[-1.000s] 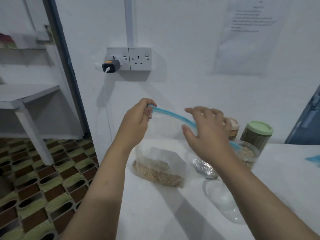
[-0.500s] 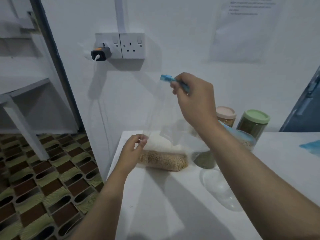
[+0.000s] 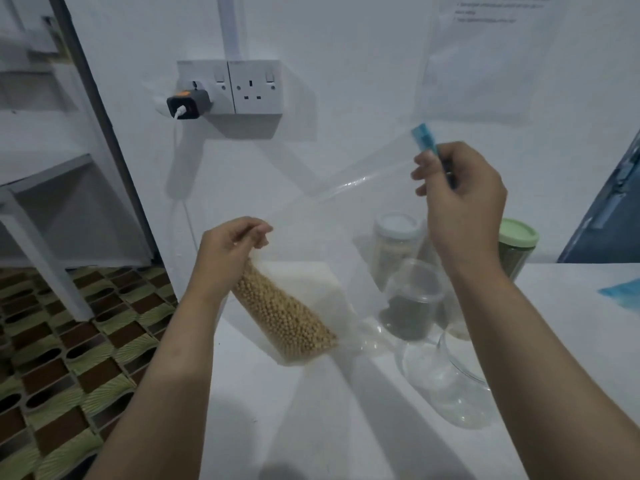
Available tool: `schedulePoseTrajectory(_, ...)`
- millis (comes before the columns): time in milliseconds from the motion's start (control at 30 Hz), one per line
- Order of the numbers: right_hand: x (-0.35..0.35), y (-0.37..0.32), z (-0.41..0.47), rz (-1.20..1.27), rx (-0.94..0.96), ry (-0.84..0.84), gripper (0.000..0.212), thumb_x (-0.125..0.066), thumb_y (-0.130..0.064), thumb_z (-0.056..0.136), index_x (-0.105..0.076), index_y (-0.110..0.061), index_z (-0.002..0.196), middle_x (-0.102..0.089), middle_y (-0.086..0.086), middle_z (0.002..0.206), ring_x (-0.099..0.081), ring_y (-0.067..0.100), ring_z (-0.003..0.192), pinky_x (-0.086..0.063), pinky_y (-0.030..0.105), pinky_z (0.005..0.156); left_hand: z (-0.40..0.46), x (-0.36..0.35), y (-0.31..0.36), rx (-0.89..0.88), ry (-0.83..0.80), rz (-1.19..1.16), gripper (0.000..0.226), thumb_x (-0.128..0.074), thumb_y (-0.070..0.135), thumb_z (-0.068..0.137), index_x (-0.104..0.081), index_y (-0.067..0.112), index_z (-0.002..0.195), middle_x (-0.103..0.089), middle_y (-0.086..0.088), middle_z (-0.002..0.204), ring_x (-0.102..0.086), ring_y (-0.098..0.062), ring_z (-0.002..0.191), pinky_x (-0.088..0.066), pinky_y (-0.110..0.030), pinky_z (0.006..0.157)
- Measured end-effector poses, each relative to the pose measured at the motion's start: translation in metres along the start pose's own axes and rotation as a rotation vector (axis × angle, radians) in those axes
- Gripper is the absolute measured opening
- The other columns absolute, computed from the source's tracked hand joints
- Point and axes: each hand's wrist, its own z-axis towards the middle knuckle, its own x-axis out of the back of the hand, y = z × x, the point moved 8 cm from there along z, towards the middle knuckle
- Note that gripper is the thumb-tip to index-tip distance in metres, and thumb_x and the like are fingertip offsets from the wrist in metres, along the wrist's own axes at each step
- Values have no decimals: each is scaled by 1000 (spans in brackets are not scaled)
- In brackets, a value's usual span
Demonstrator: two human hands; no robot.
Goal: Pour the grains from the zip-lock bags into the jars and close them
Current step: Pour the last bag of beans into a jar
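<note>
A clear zip-lock bag [image 3: 332, 216] with tan grains [image 3: 284, 317] in its lower end hangs tilted above the white table [image 3: 277, 410]. My left hand [image 3: 228, 254] pinches the bag's bottom corner at the left. My right hand [image 3: 460, 195] grips the blue zip strip [image 3: 424, 136] high at the right. Below the bag stand an open clear jar [image 3: 412, 299] with dark grains at its bottom and an empty clear jar [image 3: 460, 382] nearer me.
Behind them stand a white-lidded jar [image 3: 394, 237] and a green-lidded jar [image 3: 517, 244] against the wall. A blue bag edge [image 3: 620, 296] lies at the table's right. The table's left edge drops to a patterned floor [image 3: 52, 341]. A wall socket with charger [image 3: 188, 102] is above.
The bag has been lifted off the table and tilted: my left hand raised its grain-filled bottom corner, and my right hand carried the zip end to the right.
</note>
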Motion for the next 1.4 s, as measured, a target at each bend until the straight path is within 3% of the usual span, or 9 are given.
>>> schedulePoseTrajectory(200, -12, 6, -34, -10, 31, -40, 14, -57, -25, 100, -64, -19, 90, -66, -8, 79, -61, 22, 71, -50, 41, 66, -44, -7, -52, 52, 6, 127, 31, -45, 56, 97, -65, 36, 108, -60, 19, 113, -52, -7, 116, -40, -24, 97)
schedulePoseTrajectory(400, -7, -7, -44, 13, 80, -38, 12, -56, -22, 100, -62, -20, 90, -64, -14, 78, -59, 14, 73, -46, 33, 66, -77, -15, -125, 639, 168, -180, 33, -37, 47, 103, -57, 22, 114, -61, -3, 118, -57, -21, 113, -45, -40, 102)
schedulePoseTrajectory(567, 2, -5, -48, 9, 83, -21, 12, -56, -25, 100, -63, -21, 92, -65, -15, 78, -62, 10, 73, -52, 44, 73, -63, -14, -110, 632, 305, -542, 29, -45, 24, 104, -66, 17, 86, -65, 4, 91, -57, -13, 90, -46, -29, 76)
schedulePoseTrajectory(633, 11, -3, -47, 17, 75, 16, 11, -56, -25, 100, -64, -22, 93, -65, -15, 77, -62, 6, 73, -53, 43, 73, -56, -13, -103, 625, 333, -682, 28, -45, 20, 103, -67, 19, 86, -66, 6, 93, -52, -12, 93, -42, -27, 77)
schedulePoseTrajectory(733, 25, -1, -45, 44, 55, 68, 10, -55, -21, 101, -62, -21, 94, -64, -15, 80, -61, 5, 73, -52, 25, 68, -39, -14, -84, 538, 332, -826, 21, -47, 22, 103, -67, 24, 97, -66, 12, 104, -52, -6, 97, -40, -28, 88)
schedulePoseTrajectory(900, 28, 17, -54, 36, -45, 43, 12, -56, -21, 101, -62, -23, 90, -66, -8, 81, -62, 15, 72, -52, 26, 68, -26, -8, -69, 398, 255, -641, 24, -52, 12, 100, -67, 30, 104, -63, 15, 112, -55, -8, 107, -38, -30, 97)
schedulePoseTrajectory(1067, 27, 33, -55, -8, -120, -33, 14, -56, -21, 100, -65, -20, 89, -68, -3, 84, -64, 4, 71, -53, 24, 72, -39, -17, -88, 417, 120, -613, 22, -53, 16, 100, -63, 35, 109, -59, 9, 126, -51, -14, 127, -39, -33, 102)
schedulePoseTrajectory(1267, 30, 39, -58, -6, -138, 2, 16, -56, -21, 100, -64, -16, 89, -67, 6, 87, -63, 5, 71, -55, 27, 71, -33, -7, -94, 418, 258, -444, 17, -59, 10, 97, -54, 20, 84, -66, 10, 74, -57, -10, 77, -45, -26, 80)
schedulePoseTrajectory(1400, 28, 38, -61, -23, -139, -6, 17, -56, -22, 100, -64, -16, 88, -67, -6, 81, -64, 11, 75, -56, 37, 74, -39, -12, -100, 408, 225, -415, 23, -60, 27, 98, -47, 23, 79, -48, 2, 73, -46, -10, 69, -39, -32, 82)
